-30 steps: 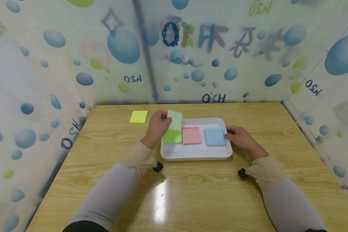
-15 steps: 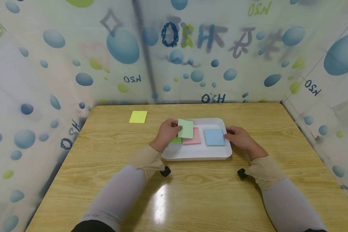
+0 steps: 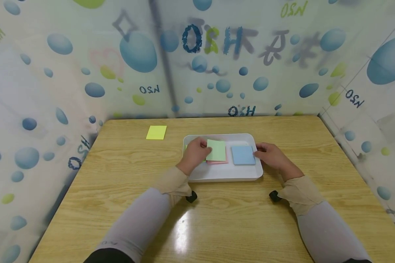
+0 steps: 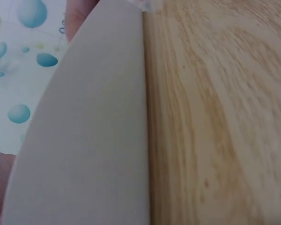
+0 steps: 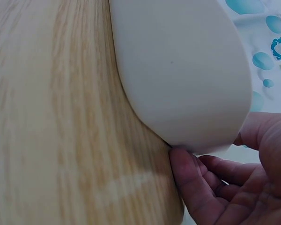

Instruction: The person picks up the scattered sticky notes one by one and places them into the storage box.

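Note:
My left hand pinches a pale green sticky note between thumb and fingers. It lies over most of a pink sticky note in the white tray; whether they touch, I cannot tell. Only slivers of a bright green sticky note show past the left hand. On the tray's right side sits a blue sticky note. My right hand grips the tray's right end, thumb over the rim. In the right wrist view its fingers are curled under the tray's corner.
A yellow sticky note lies on the wooden table, behind and left of the tray. A printed curtain with blue and green spots hangs along the table's back and sides. The tray's side wall fills much of the left wrist view.
My left hand has brought the pale green note rightward and down from above the bright green one to over the pink one. The right hand and tray have stayed put.

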The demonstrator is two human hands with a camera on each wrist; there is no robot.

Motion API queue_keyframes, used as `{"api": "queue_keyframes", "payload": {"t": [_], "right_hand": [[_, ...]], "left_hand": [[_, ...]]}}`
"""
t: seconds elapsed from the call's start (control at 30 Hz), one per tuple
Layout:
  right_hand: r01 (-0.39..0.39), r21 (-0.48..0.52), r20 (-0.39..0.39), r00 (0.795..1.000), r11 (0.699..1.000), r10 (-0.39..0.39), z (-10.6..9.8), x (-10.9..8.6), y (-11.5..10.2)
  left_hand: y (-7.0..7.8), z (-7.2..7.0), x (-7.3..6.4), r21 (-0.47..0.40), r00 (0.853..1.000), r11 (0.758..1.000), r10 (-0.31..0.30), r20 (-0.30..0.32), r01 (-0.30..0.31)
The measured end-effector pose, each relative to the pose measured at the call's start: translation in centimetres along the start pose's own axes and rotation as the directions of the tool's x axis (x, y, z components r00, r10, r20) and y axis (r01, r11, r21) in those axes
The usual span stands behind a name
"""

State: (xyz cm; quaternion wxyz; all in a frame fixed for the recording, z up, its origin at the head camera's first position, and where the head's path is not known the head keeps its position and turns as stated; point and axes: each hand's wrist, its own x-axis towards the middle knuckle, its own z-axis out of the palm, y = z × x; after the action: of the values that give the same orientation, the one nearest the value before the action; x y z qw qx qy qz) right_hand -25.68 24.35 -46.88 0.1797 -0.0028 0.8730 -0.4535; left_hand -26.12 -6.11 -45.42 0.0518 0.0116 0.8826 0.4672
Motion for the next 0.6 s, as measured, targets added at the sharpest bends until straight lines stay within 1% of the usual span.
{"api": "queue_keyframes", "payload": {"t": [0.1, 0.23, 0.4, 0.6], "right_hand": [[0.004, 0.007, 0.002, 1.0, 1.0, -0.004, 0.0, -0.02, -0.02], [0.012, 0.013, 0.004, 1.0, 1.0, -0.012, 0.06, -0.1, -0.1], [0.015, 0.014, 0.004, 1.0, 1.0, -0.015, 0.08, -0.15, -0.13], [0.013, 0.015, 0.004, 1.0, 1.0, -0.013, 0.04, -0.13, -0.1]], "left_hand": [[-0.09, 0.29, 0.04, 0.056, 1.0, 0.998, 0.018, -0.009, -0.017], [-0.17, 0.48, 0.02, 0.107, 0.999, 0.994, 0.033, -0.005, -0.032], [0.19, 0.44, -0.21, 0.14, 0.999, 0.989, 0.039, 0.009, -0.04], [0.37, 0.52, -0.24, 0.155, 1.0, 0.988, 0.02, 0.022, -0.024]]}}
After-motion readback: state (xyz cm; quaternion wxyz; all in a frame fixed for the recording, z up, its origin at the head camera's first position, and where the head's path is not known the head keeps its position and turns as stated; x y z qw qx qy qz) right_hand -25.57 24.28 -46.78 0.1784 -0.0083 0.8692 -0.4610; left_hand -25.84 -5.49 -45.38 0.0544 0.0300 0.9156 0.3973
